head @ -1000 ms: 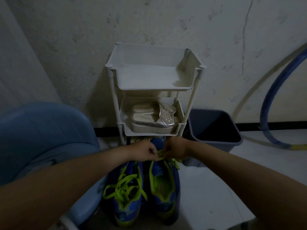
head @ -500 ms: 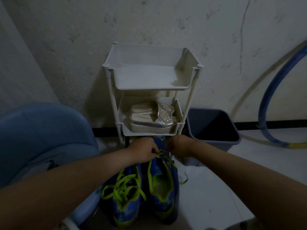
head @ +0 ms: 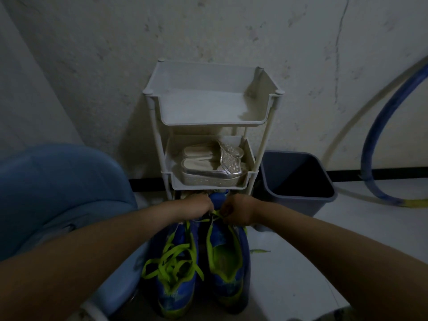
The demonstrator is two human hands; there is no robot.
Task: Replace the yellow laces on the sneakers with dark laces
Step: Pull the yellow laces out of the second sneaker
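Two hands, left hand (head: pixel 199 208) and right hand (head: pixel 236 210), pinch the limp, light yellow lace (head: pixel 214 216) at the right sneaker's (head: pixel 228 262) twelve-o'clock end, best held near an eyelet.

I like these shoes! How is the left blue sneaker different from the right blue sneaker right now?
The left sneaker keeps its yellow lace crisscrossed and loose over the tongue; the right sneaker is mostly unlaced, its inside open. Both the left hand and right hand work lace at the right sneaker's toe; the left sneaker sits untouched. Both are blue with yellow-green trim.

Bare forearms, no sleeves visible
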